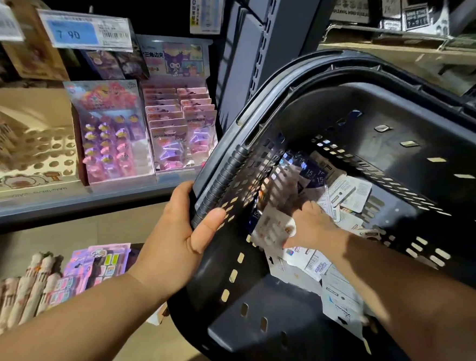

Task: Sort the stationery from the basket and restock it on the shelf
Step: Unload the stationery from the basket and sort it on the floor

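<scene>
While the left hand [184,240] curls round the basket [414,145] rim, the right hand [312,226] seemingly pinches a white packet [271,228] inside.

Right hand [316,225] fingers hidden among packets [347,192] (grip unclear); basket [395,107] cropped rightward.

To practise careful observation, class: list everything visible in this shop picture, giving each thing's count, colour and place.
basket: one, black, tilted, centre right.
stationery packets: many, mostly white, some dark blue, inside basket.
price tags: two, blue-white, upper left.
clip display: one, pink-purple, on shelf.
carded packs: several rows, pink, right of clip display.
shelf: one, grey, left.
left hand: one, grips basket rim.
right hand: one, in basket among packets, grip unclear.
</scene>
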The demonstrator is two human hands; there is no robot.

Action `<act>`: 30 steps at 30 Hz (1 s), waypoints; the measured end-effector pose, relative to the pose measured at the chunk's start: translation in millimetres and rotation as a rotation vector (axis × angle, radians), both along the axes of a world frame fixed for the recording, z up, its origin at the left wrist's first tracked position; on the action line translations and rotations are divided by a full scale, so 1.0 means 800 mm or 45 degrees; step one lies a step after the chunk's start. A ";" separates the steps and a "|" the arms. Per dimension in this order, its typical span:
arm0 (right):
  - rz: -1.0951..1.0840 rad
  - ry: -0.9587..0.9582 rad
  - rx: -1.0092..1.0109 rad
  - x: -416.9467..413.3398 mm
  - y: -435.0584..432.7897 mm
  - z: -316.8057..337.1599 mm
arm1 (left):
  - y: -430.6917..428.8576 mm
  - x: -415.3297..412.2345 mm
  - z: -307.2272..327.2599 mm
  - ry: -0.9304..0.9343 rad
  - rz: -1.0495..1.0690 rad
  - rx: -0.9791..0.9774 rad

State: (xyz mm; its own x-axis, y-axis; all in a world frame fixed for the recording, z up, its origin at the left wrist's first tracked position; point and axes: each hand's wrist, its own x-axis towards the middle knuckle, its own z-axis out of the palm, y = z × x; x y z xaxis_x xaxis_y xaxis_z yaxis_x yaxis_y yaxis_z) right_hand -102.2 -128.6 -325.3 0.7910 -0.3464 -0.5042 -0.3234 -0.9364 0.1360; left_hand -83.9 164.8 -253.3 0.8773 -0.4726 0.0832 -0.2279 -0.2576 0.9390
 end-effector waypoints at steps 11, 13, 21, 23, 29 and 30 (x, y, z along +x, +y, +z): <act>-0.285 0.128 0.111 0.005 -0.003 0.000 | 0.000 0.002 -0.003 0.010 -0.001 0.014; -0.294 0.160 0.142 0.008 -0.006 -0.001 | 0.001 0.002 -0.005 0.013 -0.002 0.018; -0.340 0.107 0.077 0.006 0.008 -0.004 | 0.000 0.001 -0.002 0.023 -0.006 0.002; -0.338 0.055 0.022 0.003 0.011 -0.007 | 0.001 0.001 -0.002 0.026 -0.004 0.004; -0.319 0.185 0.094 0.002 0.000 -0.005 | 0.002 0.000 -0.003 0.032 -0.008 0.006; -0.327 0.204 0.115 0.003 -0.003 -0.005 | 0.001 0.000 -0.003 0.028 -0.007 0.008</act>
